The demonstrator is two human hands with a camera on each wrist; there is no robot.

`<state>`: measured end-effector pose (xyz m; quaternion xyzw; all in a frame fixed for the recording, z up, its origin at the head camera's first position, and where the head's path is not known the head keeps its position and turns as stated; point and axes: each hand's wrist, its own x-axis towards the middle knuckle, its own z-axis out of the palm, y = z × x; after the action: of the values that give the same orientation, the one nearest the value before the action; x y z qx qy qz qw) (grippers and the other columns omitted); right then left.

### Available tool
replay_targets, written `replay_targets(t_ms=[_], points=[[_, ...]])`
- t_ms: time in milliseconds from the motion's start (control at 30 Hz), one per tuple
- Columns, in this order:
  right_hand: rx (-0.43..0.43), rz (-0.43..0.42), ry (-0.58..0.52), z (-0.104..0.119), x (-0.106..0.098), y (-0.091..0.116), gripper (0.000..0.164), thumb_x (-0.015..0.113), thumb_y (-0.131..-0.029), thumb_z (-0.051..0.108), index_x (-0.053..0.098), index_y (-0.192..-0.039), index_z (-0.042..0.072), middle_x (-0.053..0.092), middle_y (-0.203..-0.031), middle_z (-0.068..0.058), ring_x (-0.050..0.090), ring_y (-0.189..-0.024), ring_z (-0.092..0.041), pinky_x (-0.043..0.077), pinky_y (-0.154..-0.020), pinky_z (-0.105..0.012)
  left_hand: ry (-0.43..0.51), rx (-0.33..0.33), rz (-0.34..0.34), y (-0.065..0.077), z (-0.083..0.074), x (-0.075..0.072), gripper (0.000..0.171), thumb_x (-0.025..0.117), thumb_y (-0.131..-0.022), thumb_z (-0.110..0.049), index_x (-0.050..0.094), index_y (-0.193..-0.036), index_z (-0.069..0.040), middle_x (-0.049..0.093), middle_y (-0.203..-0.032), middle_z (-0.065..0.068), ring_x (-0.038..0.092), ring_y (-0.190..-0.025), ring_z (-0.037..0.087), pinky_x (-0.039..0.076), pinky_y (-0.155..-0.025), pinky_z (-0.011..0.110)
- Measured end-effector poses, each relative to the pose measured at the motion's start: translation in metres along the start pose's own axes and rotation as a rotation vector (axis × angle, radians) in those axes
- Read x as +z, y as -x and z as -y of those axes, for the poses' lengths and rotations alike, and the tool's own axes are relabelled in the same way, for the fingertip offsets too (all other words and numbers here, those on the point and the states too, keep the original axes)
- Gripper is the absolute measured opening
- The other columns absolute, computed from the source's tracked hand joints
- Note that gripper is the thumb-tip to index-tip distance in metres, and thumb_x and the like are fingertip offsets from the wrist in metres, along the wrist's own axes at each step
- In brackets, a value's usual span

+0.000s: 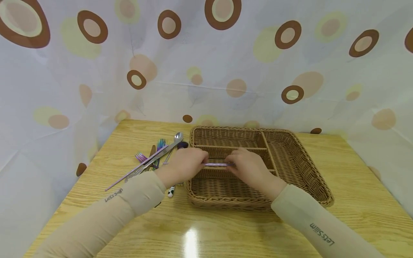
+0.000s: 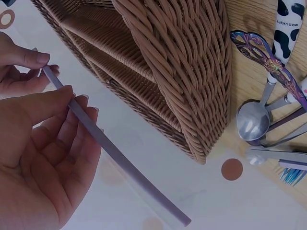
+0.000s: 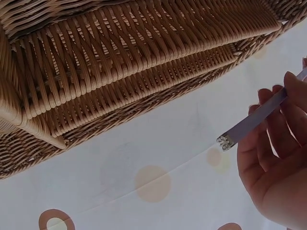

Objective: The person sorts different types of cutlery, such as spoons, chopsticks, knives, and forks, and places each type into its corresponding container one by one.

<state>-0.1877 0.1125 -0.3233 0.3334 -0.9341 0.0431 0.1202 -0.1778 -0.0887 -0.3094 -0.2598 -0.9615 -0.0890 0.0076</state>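
Held level over the wicker basket (image 1: pixel 292 157) is a purple chopstick (image 1: pixel 217 165) with both hands on it. My left hand (image 1: pixel 188 163) pinches it between thumb and fingers, and its plain, narrower end (image 2: pixel 182 219) sticks out past that hand in the left wrist view. My right hand (image 1: pixel 250 168) pinches the other part. In the right wrist view, a silver patterned tip (image 3: pixel 224 142) shows at the chopstick's thicker end. Both hands are above the basket's divided left part, with fingertips a short way apart.
Left of the basket lies a pile of cutlery: a fork (image 1: pixel 161 143), a second purple chopstick (image 1: pixel 129 174), a spoon (image 2: pixel 253 120) and a cow-print handle (image 2: pixel 287 28). The wooden table (image 1: pixel 226 233) meets a patterned cloth (image 1: pixel 242 64) behind.
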Motion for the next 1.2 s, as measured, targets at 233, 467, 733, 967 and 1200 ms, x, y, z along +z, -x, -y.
replay_targets(t_ms=[233, 467, 733, 967, 1200], points=[[0.007, 0.02, -0.012, -0.002, 0.0, 0.0, 0.008, 0.072, -0.08, 0.019, 0.072, -0.088, 0.016, 0.069, -0.082, 0.003, 0.06, -0.073, -0.014, 0.051, -0.061, -0.027, 0.043, -0.005, -0.008, -0.002, 0.003, 0.005, 0.006, 0.062, -0.09, -0.016, 0.066, -0.092, -0.014, 0.069, -0.09, -0.001, 0.063, -0.074, 0.012, 0.051, -0.063, 0.032], [0.023, 0.03, -0.014, -0.008, -0.002, 0.001, 0.008, 0.071, -0.082, 0.018, 0.072, -0.089, 0.016, 0.07, -0.084, 0.002, 0.063, -0.075, -0.014, 0.052, -0.06, -0.028, 0.051, -0.01, -0.007, 0.001, 0.015, 0.004, 0.008, 0.061, -0.09, -0.016, 0.066, -0.096, -0.013, 0.069, -0.093, 0.0, 0.065, -0.08, 0.014, 0.052, -0.067, 0.032], [0.052, 0.043, -0.02, -0.021, -0.003, 0.004, 0.005, 0.07, -0.082, 0.018, 0.072, -0.087, 0.017, 0.067, -0.082, 0.002, 0.064, -0.072, -0.013, 0.053, -0.062, -0.031, 0.033, -0.055, -0.024, 0.013, 0.041, 0.005, 0.007, 0.065, -0.087, -0.016, 0.066, -0.093, -0.013, 0.068, -0.088, -0.001, 0.063, -0.075, 0.014, 0.051, -0.064, 0.031], [0.078, 0.069, -0.03, -0.033, -0.003, 0.005, 0.007, 0.069, -0.084, 0.018, 0.071, -0.09, 0.016, 0.069, -0.086, 0.001, 0.064, -0.075, -0.016, 0.052, -0.061, -0.032, 0.041, -0.107, -0.005, 0.018, 0.058, 0.006, 0.006, 0.063, -0.089, -0.017, 0.065, -0.093, -0.014, 0.066, -0.086, -0.001, 0.061, -0.07, 0.013, 0.047, -0.054, 0.028], [0.146, 0.107, -0.008, -0.049, -0.007, 0.004, 0.006, 0.068, -0.085, 0.016, 0.071, -0.09, 0.016, 0.07, -0.086, -0.001, 0.064, -0.074, -0.017, 0.052, -0.058, -0.034, 0.081, -0.19, 0.021, 0.026, 0.081, 0.011, 0.005, 0.061, -0.088, -0.013, 0.065, -0.091, -0.01, 0.064, -0.083, 0.001, 0.056, -0.069, 0.013, 0.045, -0.056, 0.027]])
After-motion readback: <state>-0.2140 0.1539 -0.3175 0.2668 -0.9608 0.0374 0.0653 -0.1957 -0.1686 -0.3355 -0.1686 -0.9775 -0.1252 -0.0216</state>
